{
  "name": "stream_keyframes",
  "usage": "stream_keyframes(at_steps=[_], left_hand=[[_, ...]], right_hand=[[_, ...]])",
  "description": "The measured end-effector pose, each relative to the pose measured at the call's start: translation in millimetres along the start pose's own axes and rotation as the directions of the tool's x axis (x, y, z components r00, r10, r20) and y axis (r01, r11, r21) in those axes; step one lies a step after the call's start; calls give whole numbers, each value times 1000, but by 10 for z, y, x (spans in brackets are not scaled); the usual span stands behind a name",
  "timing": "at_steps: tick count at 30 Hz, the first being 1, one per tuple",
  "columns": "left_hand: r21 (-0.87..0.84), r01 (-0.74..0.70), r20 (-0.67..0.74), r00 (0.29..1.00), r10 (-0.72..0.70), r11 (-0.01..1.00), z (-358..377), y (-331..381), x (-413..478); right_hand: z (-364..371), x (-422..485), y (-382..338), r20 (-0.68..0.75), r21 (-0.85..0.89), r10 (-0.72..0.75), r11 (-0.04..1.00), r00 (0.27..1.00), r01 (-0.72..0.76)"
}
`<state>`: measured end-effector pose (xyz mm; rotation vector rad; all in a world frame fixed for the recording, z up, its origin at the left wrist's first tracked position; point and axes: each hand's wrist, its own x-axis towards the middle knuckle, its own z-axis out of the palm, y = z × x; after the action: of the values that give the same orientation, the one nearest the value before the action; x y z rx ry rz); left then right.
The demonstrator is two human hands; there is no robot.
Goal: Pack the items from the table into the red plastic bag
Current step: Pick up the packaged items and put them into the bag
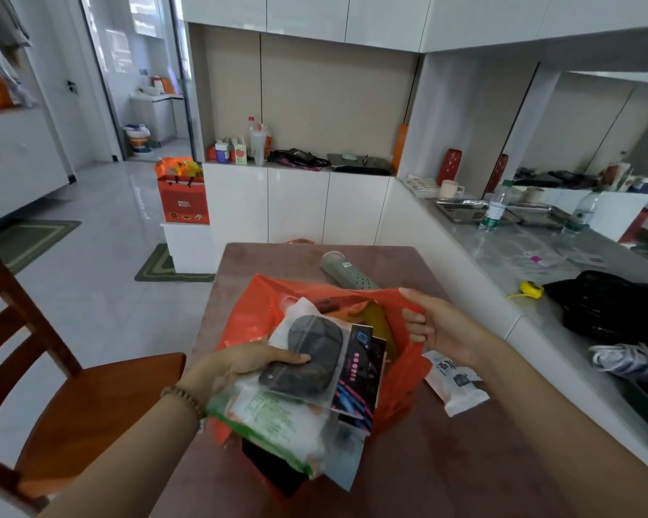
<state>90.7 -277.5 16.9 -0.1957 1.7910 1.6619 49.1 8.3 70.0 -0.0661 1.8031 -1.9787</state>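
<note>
Red plastic bag (255, 315), thin and crinkled, sits on the brown table (427, 461) with its mouth gaping towards the camera, between the person's two hands. The left hand (240, 364), with a wooden bead bracelet (184, 400) at the wrist, grips a stack of flat packets at the bag's opening: thumb laid across the top, remaining fingers hidden beneath the pile. Topmost in that stack is a clear packet holding a dark grey oval pad (307, 353); below it lie a white and green printed plastic packet (274, 420) and, just beside these, a black carton with pink and blue print (360, 372). The far ends of the packets reach into the bag while their near ends overhang its rim. The right hand (438, 327) pinches the bag's right edge, thumb on top and curled fingers bunching the red film, holding that side lifted. A white sealed pouch with dark lettering (457, 383) lies on the table just to the right of the bag, touching or nearly touching it. Behind the bag, partly hidden by its rim, a pale green perforated plastic tube (347, 271) rests on the tabletop. A reddish wooden chair (72, 390) stands to the left of the table
</note>
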Motion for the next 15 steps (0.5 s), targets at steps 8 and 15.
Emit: stream_keyframes(at_steps=[8, 15], left_hand=[[-102, -115, 22, 993, 118, 988, 45, 156, 412], [-59, -220, -385, 905, 181, 974, 131, 172, 977]], right_hand=[[22, -142, -81, 51, -73, -3, 997, 999, 7], [5, -110, -108, 111, 1, 0, 1000, 994, 0]])
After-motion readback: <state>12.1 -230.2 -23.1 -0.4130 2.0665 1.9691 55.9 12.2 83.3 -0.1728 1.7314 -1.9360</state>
